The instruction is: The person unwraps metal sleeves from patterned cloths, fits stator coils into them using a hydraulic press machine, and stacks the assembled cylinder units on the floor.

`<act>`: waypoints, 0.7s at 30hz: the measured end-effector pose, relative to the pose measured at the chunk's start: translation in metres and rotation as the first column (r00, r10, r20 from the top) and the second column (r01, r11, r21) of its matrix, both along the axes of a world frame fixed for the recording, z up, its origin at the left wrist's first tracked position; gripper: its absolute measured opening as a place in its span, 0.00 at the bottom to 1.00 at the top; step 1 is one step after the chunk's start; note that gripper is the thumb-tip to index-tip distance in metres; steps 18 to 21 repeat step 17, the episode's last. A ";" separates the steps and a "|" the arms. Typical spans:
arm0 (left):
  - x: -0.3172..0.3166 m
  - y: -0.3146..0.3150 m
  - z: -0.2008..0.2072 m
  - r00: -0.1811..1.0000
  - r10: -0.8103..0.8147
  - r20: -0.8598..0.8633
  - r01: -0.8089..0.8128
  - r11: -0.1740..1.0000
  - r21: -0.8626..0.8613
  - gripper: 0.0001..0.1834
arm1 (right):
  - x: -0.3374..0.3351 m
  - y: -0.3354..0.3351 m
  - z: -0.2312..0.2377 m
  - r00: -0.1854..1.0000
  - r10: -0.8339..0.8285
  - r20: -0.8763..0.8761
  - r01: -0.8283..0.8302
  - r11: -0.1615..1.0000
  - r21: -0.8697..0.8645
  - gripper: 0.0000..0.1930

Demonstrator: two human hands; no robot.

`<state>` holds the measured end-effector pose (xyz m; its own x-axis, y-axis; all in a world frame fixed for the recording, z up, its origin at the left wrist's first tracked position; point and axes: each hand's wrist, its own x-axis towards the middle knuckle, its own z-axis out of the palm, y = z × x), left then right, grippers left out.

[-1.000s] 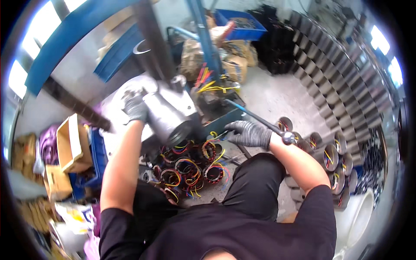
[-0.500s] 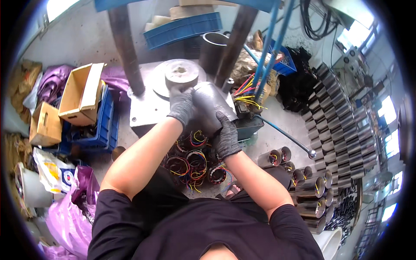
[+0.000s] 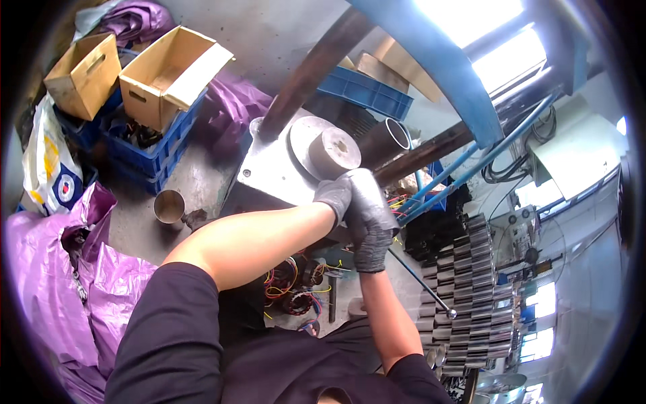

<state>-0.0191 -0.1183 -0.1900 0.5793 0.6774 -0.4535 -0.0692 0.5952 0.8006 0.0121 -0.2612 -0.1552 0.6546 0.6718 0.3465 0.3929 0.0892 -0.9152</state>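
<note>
Both my hands wear dark grey knitted gloves. Between them is a smooth grey metal tube point(image 3: 367, 192), tilted, its upper end close to a round metal block point(image 3: 338, 151) on the press plate. Wrapped round the tube's lower part is my right hand point(image 3: 372, 241). My left hand point(image 3: 334, 197) is closed against the tube's upper left side, its fingertips partly hidden. The block stands on a wider disc point(image 3: 304, 145) on the white press plate point(image 3: 269, 172). I cannot tell whether the tube touches the block.
Dark press columns point(image 3: 313, 71) rise around the plate, with a blue frame point(image 3: 431, 54) above. Behind stands an open tube point(image 3: 395, 138). Wound stators with coloured wires point(image 3: 296, 303) lie below my arms. Stacked metal tubes point(image 3: 464, 289) fill the right; cardboard boxes point(image 3: 158, 81) and purple sacks point(image 3: 87, 269) the left.
The whole view has turned and shifted, so the press appears tilted and the left-hand boxes look nearer. My hands stay on the tube and have come closer together.
</note>
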 end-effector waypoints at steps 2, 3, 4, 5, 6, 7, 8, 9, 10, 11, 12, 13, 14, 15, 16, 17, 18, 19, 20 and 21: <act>0.007 0.012 0.004 0.997 -0.028 0.068 0.028 1.000 -0.004 0.34 | -0.007 0.010 0.035 0.941 0.062 0.333 -0.040 0.997 -0.070 0.29; 0.014 0.014 0.009 0.998 0.015 0.062 -0.019 0.998 0.055 0.32 | -0.005 0.019 0.037 0.985 0.174 -0.002 -0.172 0.976 0.132 0.28; 0.019 0.020 0.009 0.996 0.070 0.053 -0.076 0.990 0.116 0.31 | 0.003 0.029 0.042 0.982 0.186 -0.030 -0.181 0.976 0.117 0.26; 0.024 0.022 0.015 0.994 0.094 0.055 -0.101 0.983 0.152 0.30 | 0.018 0.035 0.049 0.981 0.186 -0.055 -0.180 0.978 0.102 0.24; 0.027 0.023 0.019 0.993 0.097 0.068 -0.106 0.984 0.142 0.28 | 0.035 0.039 0.052 0.957 0.157 0.243 -0.163 0.987 0.006 0.24; 0.030 0.025 0.022 0.991 0.104 0.080 -0.114 0.985 0.133 0.27 | 0.053 0.047 0.056 0.876 0.130 0.465 -0.094 0.990 -0.101 0.24; 0.034 0.024 0.026 0.990 0.106 0.096 -0.116 0.987 0.115 0.26 | 0.074 0.056 0.060 0.733 0.133 0.667 0.016 0.977 -0.212 0.24; 0.039 0.024 0.028 0.988 0.107 0.112 -0.118 0.989 0.094 0.25 | 0.093 0.063 0.065 0.562 0.203 0.802 0.125 0.937 -0.325 0.24; 0.042 0.028 0.028 0.986 0.116 0.120 -0.125 0.990 0.069 0.25 | 0.106 0.075 0.069 0.406 0.319 0.856 0.203 0.882 -0.425 0.25; 0.043 0.030 0.028 0.984 0.123 0.131 -0.129 0.991 0.038 0.24 | 0.100 0.081 0.082 0.196 0.416 0.888 0.266 0.849 -0.457 0.26; 0.045 0.034 0.029 0.980 0.130 0.150 -0.132 0.991 0.001 0.23 | 0.095 0.090 0.098 0.007 0.511 0.860 0.316 0.815 -0.487 0.27; 0.046 0.038 0.031 0.975 0.134 0.178 -0.129 0.991 -0.040 0.22 | 0.085 0.102 0.114 -0.128 0.569 0.812 0.361 0.789 -0.496 0.28; 0.044 0.043 0.030 0.968 0.132 0.214 -0.113 0.989 -0.097 0.21 | 0.073 0.114 0.125 -0.189 0.600 0.777 0.390 0.772 -0.502 0.29; 0.042 0.048 0.031 0.957 0.119 0.265 -0.075 0.983 -0.170 0.21 | 0.060 0.125 0.134 -0.172 0.648 0.742 0.437 0.725 -0.532 0.27; 0.041 0.050 0.034 0.942 0.101 0.321 -0.022 0.971 -0.240 0.20 | 0.071 0.140 0.137 -0.217 0.699 0.682 0.422 0.697 -0.580 0.26; 0.040 0.053 0.036 0.924 0.086 0.373 0.036 0.951 -0.308 0.20 | 0.075 0.136 0.132 -0.204 0.703 0.682 0.425 0.691 -0.585 0.26; 0.040 0.053 0.036 0.924 0.086 0.373 0.036 0.951 -0.308 0.20 | 0.075 0.136 0.132 -0.204 0.703 0.682 0.425 0.691 -0.585 0.26; 0.040 0.053 0.036 0.924 0.086 0.373 0.036 0.951 -0.308 0.20 | 0.075 0.136 0.132 -0.204 0.703 0.682 0.425 0.691 -0.585 0.26; 0.040 0.053 0.036 0.924 0.086 0.373 0.036 0.951 -0.308 0.20 | 0.075 0.136 0.132 -0.204 0.703 0.682 0.425 0.691 -0.585 0.26; 0.040 0.053 0.036 0.924 0.086 0.373 0.036 0.951 -0.308 0.20 | 0.075 0.136 0.132 -0.204 0.703 0.682 0.425 0.691 -0.585 0.26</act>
